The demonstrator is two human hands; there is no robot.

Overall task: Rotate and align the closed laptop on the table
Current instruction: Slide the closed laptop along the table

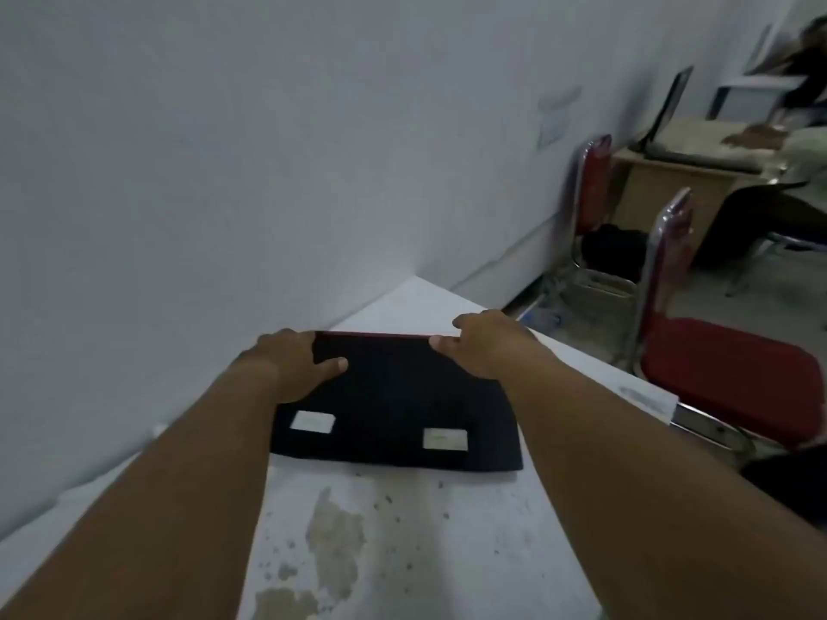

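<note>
A closed black laptop (398,404) lies flat on the white table (447,530), with two pale stickers near its front edge and a thin red line along its far edge. My left hand (291,364) grips the laptop's far left corner, thumb lying on the lid. My right hand (488,342) holds the far right corner, fingers curled over the back edge. Both forearms reach across the table from the near side.
A white wall runs along the table's left side. The table top is stained and peeling (335,539) near me. Two red chairs (725,378) stand to the right of the table. Farther back a person sits at a wooden desk (671,190) with an open laptop.
</note>
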